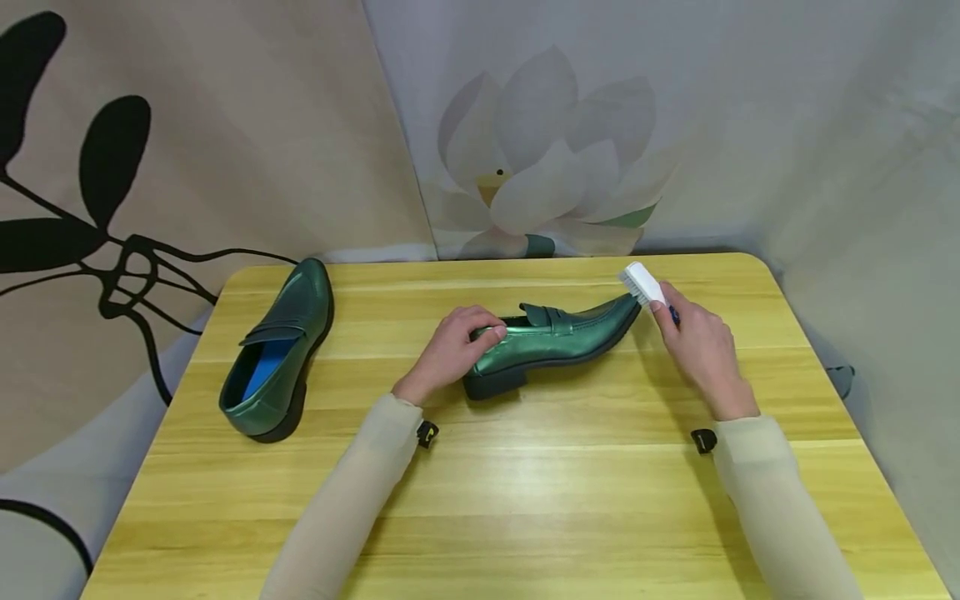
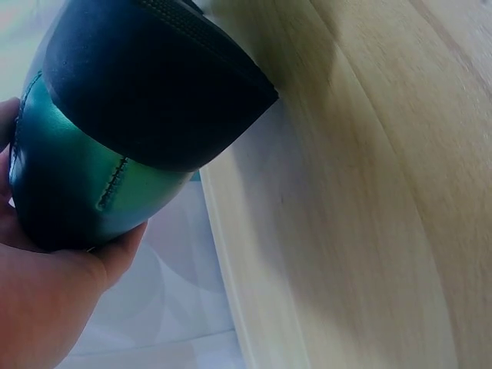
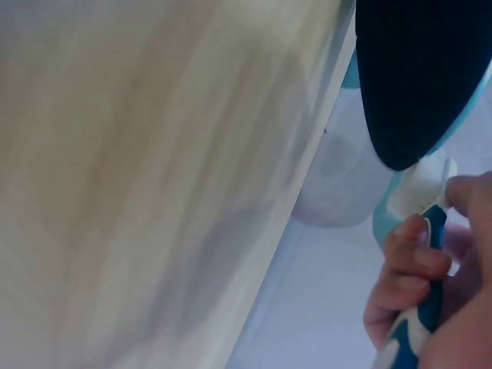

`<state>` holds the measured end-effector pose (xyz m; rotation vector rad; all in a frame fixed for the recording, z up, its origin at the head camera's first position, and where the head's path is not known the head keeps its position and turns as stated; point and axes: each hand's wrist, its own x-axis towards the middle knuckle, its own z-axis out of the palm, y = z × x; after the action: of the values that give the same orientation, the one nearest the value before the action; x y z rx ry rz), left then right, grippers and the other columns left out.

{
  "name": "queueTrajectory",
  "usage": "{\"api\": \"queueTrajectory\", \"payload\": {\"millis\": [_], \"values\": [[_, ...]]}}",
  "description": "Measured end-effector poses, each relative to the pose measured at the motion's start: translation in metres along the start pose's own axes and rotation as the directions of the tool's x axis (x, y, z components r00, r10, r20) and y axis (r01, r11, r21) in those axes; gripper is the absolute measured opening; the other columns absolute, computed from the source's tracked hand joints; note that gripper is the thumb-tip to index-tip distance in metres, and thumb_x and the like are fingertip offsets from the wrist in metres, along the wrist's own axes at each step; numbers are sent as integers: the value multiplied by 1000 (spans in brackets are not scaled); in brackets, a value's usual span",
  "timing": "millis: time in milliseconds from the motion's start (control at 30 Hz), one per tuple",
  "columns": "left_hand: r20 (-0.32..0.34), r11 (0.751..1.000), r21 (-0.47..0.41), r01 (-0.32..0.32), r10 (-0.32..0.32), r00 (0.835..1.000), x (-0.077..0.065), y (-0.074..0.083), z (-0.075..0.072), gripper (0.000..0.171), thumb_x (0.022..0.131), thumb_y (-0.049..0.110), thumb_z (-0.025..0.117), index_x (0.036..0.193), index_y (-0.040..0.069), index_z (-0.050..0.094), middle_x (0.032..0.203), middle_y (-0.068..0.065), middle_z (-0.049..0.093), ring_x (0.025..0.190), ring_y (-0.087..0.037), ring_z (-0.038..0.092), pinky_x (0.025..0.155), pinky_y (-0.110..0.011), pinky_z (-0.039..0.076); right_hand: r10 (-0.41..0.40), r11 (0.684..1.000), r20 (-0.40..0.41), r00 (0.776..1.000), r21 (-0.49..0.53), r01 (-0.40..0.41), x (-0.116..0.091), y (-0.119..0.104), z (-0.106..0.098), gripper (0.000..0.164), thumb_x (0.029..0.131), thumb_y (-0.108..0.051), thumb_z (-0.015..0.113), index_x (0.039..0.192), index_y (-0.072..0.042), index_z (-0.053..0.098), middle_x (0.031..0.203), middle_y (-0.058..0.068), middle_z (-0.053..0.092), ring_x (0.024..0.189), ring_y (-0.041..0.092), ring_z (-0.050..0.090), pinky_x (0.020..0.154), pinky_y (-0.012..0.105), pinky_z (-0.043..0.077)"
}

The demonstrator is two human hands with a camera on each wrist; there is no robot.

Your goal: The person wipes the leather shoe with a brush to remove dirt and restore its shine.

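Note:
A shiny green loafer [image 1: 555,337] with a black sole is held sideways above the table, toe to the right. My left hand [image 1: 462,342] grips it by the heel, thumb over the opening's edge; in the left wrist view the heel block [image 2: 154,92] and back seam show. My right hand [image 1: 701,346] holds a white brush [image 1: 642,283] with a blue-and-white handle [image 3: 415,327], its bristles right at the loafer's toe tip. In the right wrist view the dark sole [image 3: 423,77] overlaps the brush head.
A second green loafer [image 1: 281,350] with a blue insole stands on the left part of the wooden table [image 1: 585,500]. Behind the table hangs a curtain [image 1: 285,125] with leaf and flower prints. Both wrists wear small black devices.

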<state>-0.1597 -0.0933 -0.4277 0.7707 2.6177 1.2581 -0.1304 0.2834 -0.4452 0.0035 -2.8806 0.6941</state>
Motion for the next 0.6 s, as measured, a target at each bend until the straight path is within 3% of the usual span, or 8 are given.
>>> {"api": "queueTrajectory", "payload": {"millis": [133, 200, 333, 600], "values": [[-2, 1000, -2, 1, -1, 1000, 1, -2, 0, 30, 107, 30, 59, 118, 6, 75, 120, -7, 69, 120, -28, 56, 108, -49, 42, -7, 993, 56, 998, 117, 0, -13, -6, -2, 60, 112, -36, 42, 160, 0, 32, 130, 40, 58, 99, 52, 63, 74, 65, 49], [-11, 1000, -5, 0, 0, 1000, 2, -3, 0, 30, 107, 30, 59, 117, 6, 75, 120, -7, 69, 120, -28, 56, 108, -49, 42, -44, 988, 50, 998, 147, 36, -22, -9, -3, 57, 112, -29, 45, 160, -1, 31, 130, 41, 57, 99, 51, 64, 74, 64, 50], [-28, 1000, -6, 7, -7, 1000, 3, -5, 1, 29, 107, 28, 60, 116, 6, 76, 119, -7, 70, 119, -28, 57, 108, -49, 42, -153, 974, -4, 988, 167, 152, -40, -21, -1, 52, 110, -18, 52, 159, -6, 38, 131, 36, 60, 103, 50, 66, 80, 65, 52], [-17, 1000, -7, 17, -17, 1000, 3, -5, 0, 30, 107, 28, 59, 117, 5, 75, 120, -8, 69, 120, -29, 56, 108, -49, 42, -321, 931, -120, 939, 140, 337, -66, -41, 13, 55, 102, -7, 65, 154, -11, 50, 127, 27, 67, 105, 45, 69, 80, 63, 56]]}}
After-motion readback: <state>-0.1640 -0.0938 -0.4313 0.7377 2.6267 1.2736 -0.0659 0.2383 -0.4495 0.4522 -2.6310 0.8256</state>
